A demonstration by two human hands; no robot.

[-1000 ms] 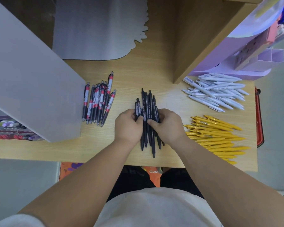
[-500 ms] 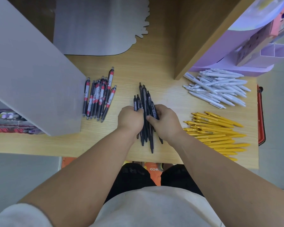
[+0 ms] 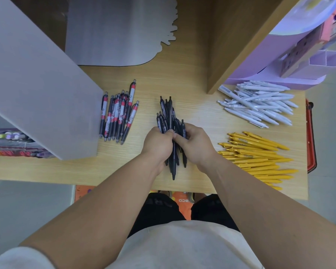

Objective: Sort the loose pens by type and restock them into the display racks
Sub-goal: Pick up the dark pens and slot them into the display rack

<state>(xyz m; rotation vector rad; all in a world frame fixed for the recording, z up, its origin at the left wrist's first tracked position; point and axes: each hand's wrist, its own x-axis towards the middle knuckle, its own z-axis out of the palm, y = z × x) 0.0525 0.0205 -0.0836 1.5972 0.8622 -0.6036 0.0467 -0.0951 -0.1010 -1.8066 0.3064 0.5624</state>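
At frame centre, the left hand [image 3: 158, 143] and right hand [image 3: 195, 145] clasp the black pens [image 3: 170, 121] from both sides, probably squaring the bundle for racking; whether it rests on the table [image 3: 182, 78] is unclear.

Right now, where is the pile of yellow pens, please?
Head view: the yellow pens lie on the right of the table, nearer than the white pens, beside the right hand.

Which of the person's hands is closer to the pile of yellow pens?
Right. The right hand sits just left of the yellow pens; the left hand is farther, beyond the black pens.
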